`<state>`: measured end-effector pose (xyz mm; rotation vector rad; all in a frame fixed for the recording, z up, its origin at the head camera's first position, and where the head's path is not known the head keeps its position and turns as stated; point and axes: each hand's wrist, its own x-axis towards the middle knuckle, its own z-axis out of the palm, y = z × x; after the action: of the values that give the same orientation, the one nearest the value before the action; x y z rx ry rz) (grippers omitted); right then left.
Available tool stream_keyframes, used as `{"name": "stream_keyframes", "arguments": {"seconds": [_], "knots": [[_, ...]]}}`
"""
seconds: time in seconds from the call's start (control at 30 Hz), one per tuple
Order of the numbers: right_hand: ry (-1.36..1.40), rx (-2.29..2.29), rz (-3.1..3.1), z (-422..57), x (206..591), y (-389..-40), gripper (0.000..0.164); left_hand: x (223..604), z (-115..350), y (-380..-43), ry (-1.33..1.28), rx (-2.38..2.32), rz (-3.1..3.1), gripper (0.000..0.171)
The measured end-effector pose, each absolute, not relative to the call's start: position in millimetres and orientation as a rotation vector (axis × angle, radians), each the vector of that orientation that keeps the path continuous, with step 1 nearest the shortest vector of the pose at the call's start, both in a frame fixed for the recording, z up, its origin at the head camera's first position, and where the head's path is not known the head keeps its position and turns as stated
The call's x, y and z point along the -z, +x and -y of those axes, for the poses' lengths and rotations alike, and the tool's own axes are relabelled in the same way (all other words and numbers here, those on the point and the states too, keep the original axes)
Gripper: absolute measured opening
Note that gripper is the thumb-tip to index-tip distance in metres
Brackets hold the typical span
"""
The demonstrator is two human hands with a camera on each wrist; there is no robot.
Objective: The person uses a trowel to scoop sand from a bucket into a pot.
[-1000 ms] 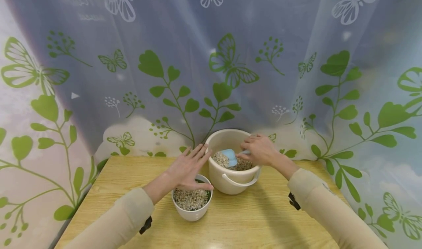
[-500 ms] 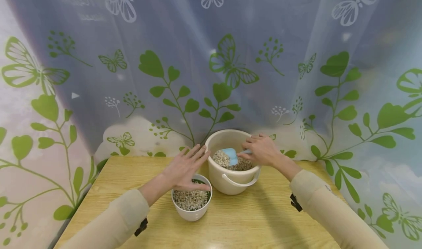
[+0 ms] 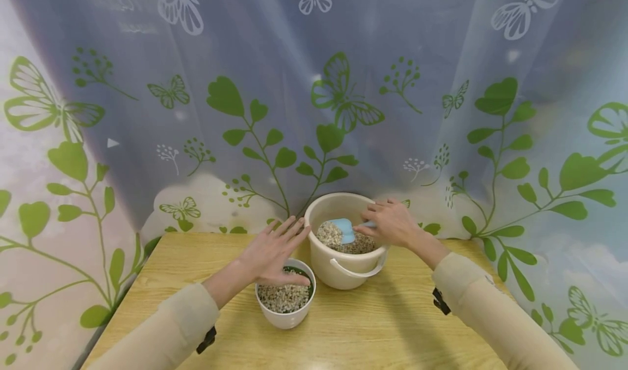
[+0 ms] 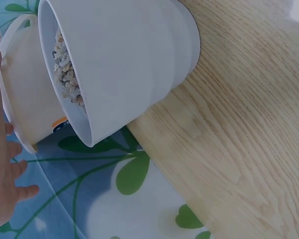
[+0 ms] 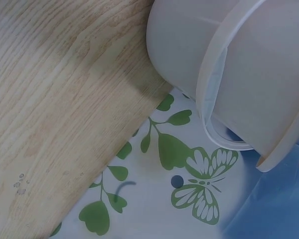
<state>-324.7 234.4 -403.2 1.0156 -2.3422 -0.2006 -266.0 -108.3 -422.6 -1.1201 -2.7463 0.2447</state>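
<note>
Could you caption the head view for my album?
Right hand holding a blue scoop of gravel inside a bucket.

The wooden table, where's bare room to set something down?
The table is bare in front of the bucket and white pot, between the sleeves, and at back left, between the left sleeve and patterned backdrop. It's crowded around the bucket and pot, with the left hand and right hand there.

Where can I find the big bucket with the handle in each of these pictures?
Head: the bucket is in the lower half, just right of centre, beside the smaller white pot.
Left wrist: at the upper left, partly hidden behind the pot.
Right wrist: at the upper right, cut off by the picture's edge.
Shared landmark: the wooden tabletop shows in all three.
</note>
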Motion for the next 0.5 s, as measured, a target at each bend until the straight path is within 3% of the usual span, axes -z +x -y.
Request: {"name": "stream_keyframes", "arguments": {"seconds": [0.5], "knots": [[0.987,0.170,2.443,-242.1,397.0,-326.3,0.037,422.5,112.0,-264.2,-1.142,-0.222,2.737,0.115]]}}
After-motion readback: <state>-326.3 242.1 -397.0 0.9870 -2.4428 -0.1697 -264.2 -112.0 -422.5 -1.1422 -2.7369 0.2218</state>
